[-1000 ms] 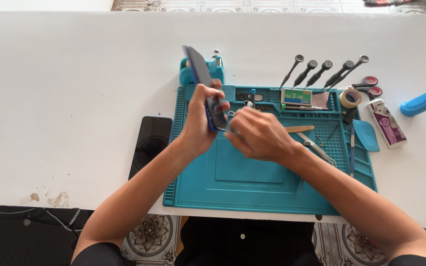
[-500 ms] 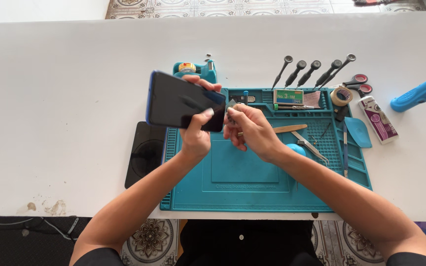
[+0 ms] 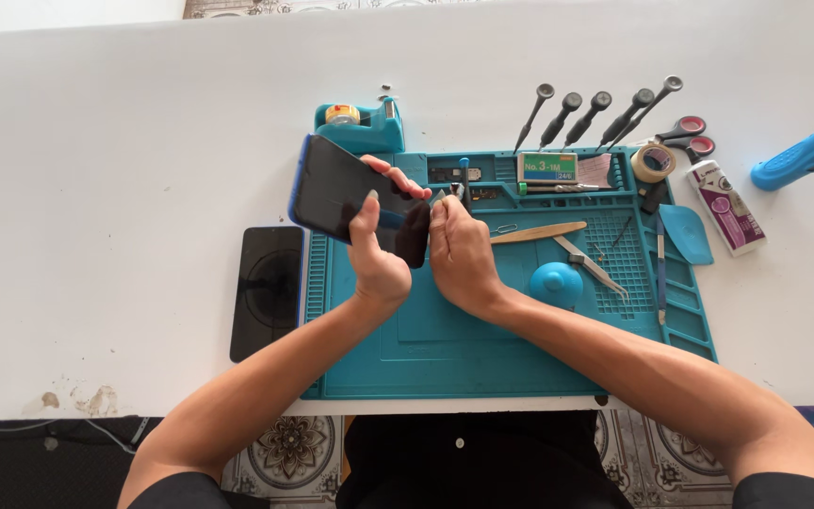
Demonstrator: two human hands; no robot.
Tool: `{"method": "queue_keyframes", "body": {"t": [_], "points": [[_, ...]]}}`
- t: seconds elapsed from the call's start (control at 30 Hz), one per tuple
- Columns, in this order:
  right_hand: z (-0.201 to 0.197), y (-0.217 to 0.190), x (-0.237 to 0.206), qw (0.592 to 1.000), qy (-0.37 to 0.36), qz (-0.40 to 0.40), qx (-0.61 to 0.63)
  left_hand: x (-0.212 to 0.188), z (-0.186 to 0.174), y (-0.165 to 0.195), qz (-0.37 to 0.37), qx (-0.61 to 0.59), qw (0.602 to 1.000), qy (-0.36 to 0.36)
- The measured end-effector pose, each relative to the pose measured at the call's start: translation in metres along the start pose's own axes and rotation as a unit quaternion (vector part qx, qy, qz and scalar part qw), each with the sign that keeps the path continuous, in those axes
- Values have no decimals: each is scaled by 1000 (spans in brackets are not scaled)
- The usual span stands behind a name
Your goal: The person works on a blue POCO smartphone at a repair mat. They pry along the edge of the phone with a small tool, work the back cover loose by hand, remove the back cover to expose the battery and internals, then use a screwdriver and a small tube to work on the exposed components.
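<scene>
Left hand [image 3: 376, 259] grips glossy flat phone [image 3: 355, 198]

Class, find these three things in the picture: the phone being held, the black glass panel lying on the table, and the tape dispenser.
phone [image 3: 341, 193], head view, on its dark screen.
black glass panel [image 3: 268, 292], head view, on the middle of its face.
tape dispenser [image 3: 369, 132], head view, on its teal body.

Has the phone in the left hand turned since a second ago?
Yes. The phone was edge-on over the teal mat; now its dark screen faces up, reaching left past the mat's edge.
</scene>
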State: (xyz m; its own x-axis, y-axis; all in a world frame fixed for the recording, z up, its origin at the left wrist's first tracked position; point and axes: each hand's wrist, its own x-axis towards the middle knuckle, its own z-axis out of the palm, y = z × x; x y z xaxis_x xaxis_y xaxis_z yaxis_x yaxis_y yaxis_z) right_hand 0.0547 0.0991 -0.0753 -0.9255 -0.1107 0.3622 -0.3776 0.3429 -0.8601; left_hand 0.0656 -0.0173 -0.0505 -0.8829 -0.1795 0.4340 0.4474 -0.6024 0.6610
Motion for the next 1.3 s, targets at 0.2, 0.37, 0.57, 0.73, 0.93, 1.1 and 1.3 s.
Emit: {"method": "queue_keyframes", "body": {"t": [0.2,0.37,0.57,0.73,0.93,1.1,1.3], "points": [[-1,0,-1,997,10,-71,-30,8,0,7,-47,-47,998,18],[-2,2,0,991,3,-122,-50,17,-2,21,-109,-17,993,35],[-4,-4,0,990,-20,-126,-68,35,-5,38,-193,83,977,17],[-6,-12,-1,981,-20,-185,-52,45,-4,48,-275,100,956,-8],[-17,-25,5,986,-50,-141,-80,60,-8,53,-286,153,945,-49],[-37,-41,11,965,-22,-235,-112,63,-17,49,-184,110,977,-9],[-43,-51,11,911,-7,-371,-177,61,-17,39,-181,51,982,25]]}}
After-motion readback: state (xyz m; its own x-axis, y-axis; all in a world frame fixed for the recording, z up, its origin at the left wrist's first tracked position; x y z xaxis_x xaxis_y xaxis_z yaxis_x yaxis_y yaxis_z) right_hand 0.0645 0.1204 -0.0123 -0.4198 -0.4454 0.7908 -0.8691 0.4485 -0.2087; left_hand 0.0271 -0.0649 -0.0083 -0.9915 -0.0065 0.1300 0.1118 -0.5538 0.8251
